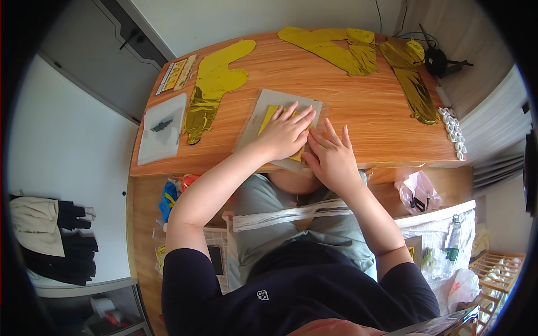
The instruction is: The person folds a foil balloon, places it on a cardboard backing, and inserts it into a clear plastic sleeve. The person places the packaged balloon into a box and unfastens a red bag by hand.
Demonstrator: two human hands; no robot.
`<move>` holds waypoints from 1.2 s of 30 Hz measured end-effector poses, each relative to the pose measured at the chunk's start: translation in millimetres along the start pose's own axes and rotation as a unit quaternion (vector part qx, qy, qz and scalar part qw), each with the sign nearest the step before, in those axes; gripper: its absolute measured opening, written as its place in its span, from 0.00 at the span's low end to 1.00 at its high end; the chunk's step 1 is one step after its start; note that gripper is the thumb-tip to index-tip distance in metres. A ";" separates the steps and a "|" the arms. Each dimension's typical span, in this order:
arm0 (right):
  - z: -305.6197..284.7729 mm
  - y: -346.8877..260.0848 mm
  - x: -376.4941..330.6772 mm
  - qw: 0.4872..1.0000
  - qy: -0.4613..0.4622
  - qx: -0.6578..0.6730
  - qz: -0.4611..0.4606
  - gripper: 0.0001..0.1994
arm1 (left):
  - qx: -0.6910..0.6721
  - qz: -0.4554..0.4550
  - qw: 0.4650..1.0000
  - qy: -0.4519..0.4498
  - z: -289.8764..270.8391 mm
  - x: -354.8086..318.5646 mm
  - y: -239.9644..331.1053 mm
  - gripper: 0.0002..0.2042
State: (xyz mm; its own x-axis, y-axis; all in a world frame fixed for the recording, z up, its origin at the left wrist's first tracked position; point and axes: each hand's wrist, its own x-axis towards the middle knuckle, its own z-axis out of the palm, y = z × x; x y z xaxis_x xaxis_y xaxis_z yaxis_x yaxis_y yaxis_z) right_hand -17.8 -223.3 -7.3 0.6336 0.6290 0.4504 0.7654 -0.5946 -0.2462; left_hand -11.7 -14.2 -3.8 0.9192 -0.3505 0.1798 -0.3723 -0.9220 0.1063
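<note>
A flat gold foil piece (pixel 269 116) lies on a grey sheet (pixel 273 97), with a clear plastic sleeve partly under it at the table's front edge. Spread across the gold piece, my left hand (pixel 287 134) presses down with its fingers stretched out. My right hand (pixel 334 155) rests at the right side of the same piece and sheet, fingers apart, its thumb near the left hand. Both hands cover much of the gold piece, so its full shape is hidden.
Flat gold foil balloons (pixel 221 75) lie left, at the back (pixel 330 50) and right (pixel 412 84) on the wooden table (pixel 269 64). A clear bag (pixel 162 129) with dark contents is at the left, a black router (pixel 440 60) back right. White cords (pixel 269 217) cross my lap.
</note>
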 end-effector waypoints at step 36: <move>-43.4 -35.3 -47.4 0.993 0.025 0.103 -0.044 0.16 | -0.755 -0.241 0.592 0.148 69.4 -140.5 110.2 0.17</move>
State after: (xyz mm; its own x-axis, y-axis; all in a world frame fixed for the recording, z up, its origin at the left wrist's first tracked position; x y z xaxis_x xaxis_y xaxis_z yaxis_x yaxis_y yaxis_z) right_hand -79.7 -253.8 17.3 0.5610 0.6445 0.5194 0.8275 -0.4202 -0.3724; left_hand -173.0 -78.0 -85.2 0.9859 0.1437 -0.0863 0.0269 0.3728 0.9275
